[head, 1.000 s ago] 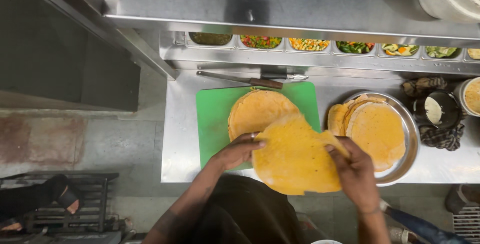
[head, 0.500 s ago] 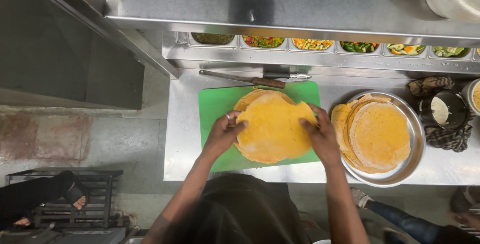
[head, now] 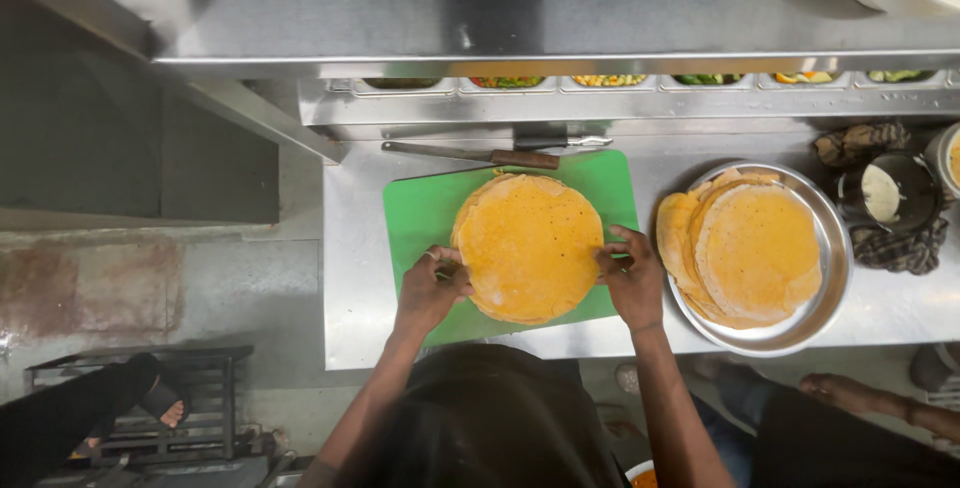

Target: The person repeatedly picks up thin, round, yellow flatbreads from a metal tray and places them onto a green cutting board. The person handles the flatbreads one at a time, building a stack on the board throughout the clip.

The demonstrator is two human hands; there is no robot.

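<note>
A stack of round yellow flatbreads (head: 528,245) lies on a green cutting board (head: 420,210) on the steel counter. My left hand (head: 430,286) touches the stack's left edge with curled fingers. My right hand (head: 630,273) pinches the right edge of the top flatbread. A round steel plate (head: 835,278) to the right holds more yellow flatbreads (head: 755,251).
A knife (head: 470,154) and another steel tool (head: 560,141) lie behind the board. Several steel tubs of chopped toppings (head: 610,80) line the back under a shelf. A dark pot (head: 885,193) on a cloth stands at the right. Another person's foot (head: 160,403) is at lower left.
I carried one flatbread from in front of the plate onto the board's stack and laid it flat; both hands now rest at its edges.
</note>
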